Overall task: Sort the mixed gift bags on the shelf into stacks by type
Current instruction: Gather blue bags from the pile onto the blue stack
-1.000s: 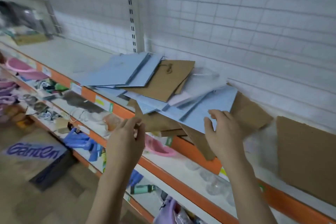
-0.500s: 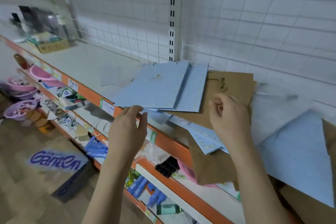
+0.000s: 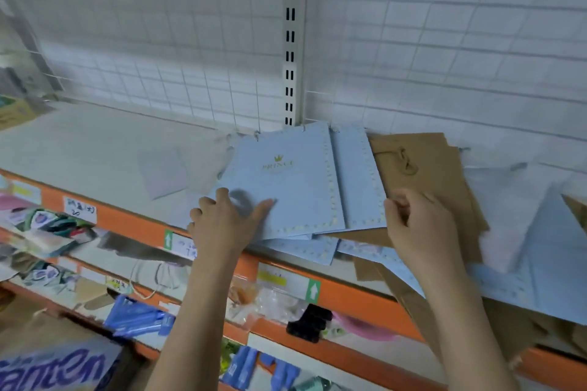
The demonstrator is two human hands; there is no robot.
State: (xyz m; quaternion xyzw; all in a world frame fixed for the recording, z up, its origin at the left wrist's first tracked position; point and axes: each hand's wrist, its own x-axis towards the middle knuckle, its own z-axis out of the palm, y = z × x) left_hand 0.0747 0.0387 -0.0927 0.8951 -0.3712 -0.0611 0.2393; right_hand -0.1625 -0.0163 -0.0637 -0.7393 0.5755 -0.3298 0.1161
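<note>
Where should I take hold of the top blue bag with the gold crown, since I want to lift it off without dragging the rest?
Pinch the blue crown bag at its near-left corner, coming from the shelf's front edge. It lies flat on top and that corner overhangs the bags beneath, by the left hand; its handles sit against the back grid.

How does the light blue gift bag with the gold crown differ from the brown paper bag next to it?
The blue crown bag is pale blue with a gold crown logo and a dotted border; the brown kraft bag is plain tan. The blue one lies on top of the pile, fully in view, while the brown one is partly covered by another blue bag. The left hand rests on the blue bag; the right hand is at the brown one. Both lie flat on the shelf.
</note>
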